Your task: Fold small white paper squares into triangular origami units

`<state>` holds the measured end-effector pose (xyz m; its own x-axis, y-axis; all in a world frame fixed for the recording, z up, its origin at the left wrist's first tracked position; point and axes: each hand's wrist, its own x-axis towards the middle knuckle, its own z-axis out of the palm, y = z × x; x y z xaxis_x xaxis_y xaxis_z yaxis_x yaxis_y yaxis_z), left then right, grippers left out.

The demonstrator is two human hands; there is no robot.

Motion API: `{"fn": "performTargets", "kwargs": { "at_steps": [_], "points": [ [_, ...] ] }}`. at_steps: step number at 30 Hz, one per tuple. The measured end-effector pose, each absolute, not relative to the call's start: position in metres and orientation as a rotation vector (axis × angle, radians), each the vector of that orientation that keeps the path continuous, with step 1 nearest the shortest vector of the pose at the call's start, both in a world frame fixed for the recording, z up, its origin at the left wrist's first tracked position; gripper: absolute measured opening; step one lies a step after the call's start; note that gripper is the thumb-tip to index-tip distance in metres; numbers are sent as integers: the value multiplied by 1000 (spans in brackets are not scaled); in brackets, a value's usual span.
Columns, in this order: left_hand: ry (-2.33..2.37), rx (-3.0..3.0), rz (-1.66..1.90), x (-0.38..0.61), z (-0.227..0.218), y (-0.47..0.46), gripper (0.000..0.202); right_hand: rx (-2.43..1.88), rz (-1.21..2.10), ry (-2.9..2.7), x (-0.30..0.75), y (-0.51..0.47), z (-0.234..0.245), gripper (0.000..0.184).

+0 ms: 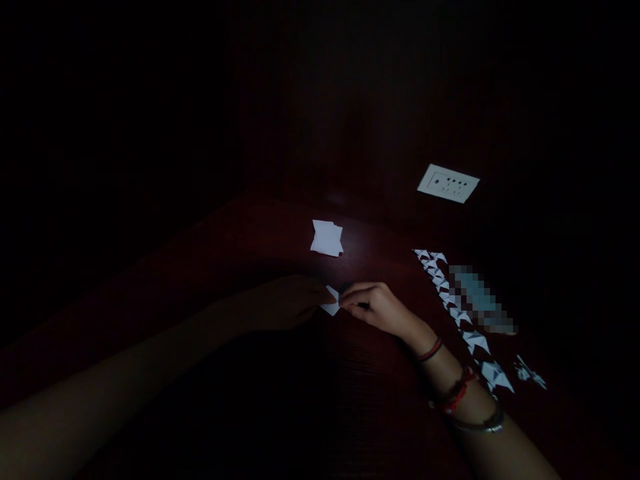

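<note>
A small white piece of folded paper lies between my two hands at the middle of the dark red table. My right hand pinches its right edge, with thumb and index finger close together. In deep shadow, my left hand has its fingertips at the paper's left side; they appear closed on it. Beyond my hands sits a loose stack of white paper pieces, their corners not lined up.
Several folded white paper shapes run in a row along the right. Beside them are a blurred-out bluish object and a small pale cluster. A white socket plate is on the back wall. The surroundings are very dark.
</note>
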<state>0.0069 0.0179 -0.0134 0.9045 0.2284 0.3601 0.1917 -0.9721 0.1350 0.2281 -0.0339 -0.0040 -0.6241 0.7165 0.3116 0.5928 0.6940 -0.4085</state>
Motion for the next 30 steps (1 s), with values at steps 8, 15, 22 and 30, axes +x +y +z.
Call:
{"fn": "performTargets", "kwargs": {
  "at_steps": [8, 15, 22, 30],
  "points": [
    [355, 2974, 502, 11, -19, 23, 33, -996, 360, -2457, 229, -34, -5, 19],
    [314, 2925, 541, 10, -19, 24, 35, -1019, 430, -2412, 227, -34, -3, 19],
    [269, 2920, 487, 11, -16, 26, 41, -1071, 475, -2333, 231, -35, -9, 17],
    [273, 2879, 550, 10, -14, 22, 38, -1059, 390, -2374, 231, -36, -7, 21]
  ]
}}
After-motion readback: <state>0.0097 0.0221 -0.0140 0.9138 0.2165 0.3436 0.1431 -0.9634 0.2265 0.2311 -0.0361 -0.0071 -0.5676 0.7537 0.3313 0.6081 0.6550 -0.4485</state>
